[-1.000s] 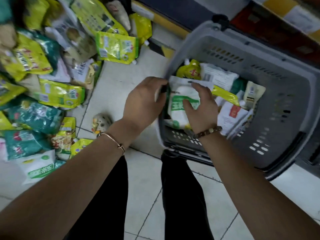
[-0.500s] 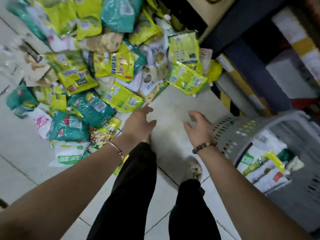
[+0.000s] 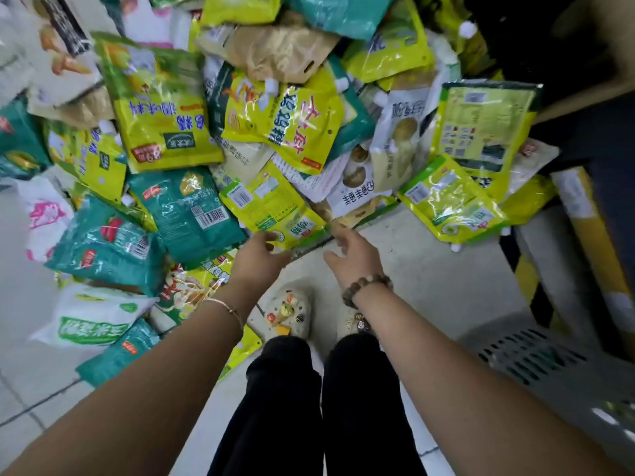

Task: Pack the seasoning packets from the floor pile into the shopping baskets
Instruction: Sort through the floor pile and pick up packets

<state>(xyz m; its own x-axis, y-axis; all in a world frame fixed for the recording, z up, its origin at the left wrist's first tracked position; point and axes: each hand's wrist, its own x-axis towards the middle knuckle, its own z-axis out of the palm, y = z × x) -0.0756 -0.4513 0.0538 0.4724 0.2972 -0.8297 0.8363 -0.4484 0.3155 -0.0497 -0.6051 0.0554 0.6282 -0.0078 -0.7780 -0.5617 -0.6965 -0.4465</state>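
Yellow-green packet lies at the pile's front edge, just beyond my left hand, whose relaxed, parted fingers reach its lower rim; contact I cannot tell. My right hand hovers beside it, fingers spread, holding nothing. Bare floor tile lies open rightward, up to the grey basket.

Left grip, right grip (nearer pile)
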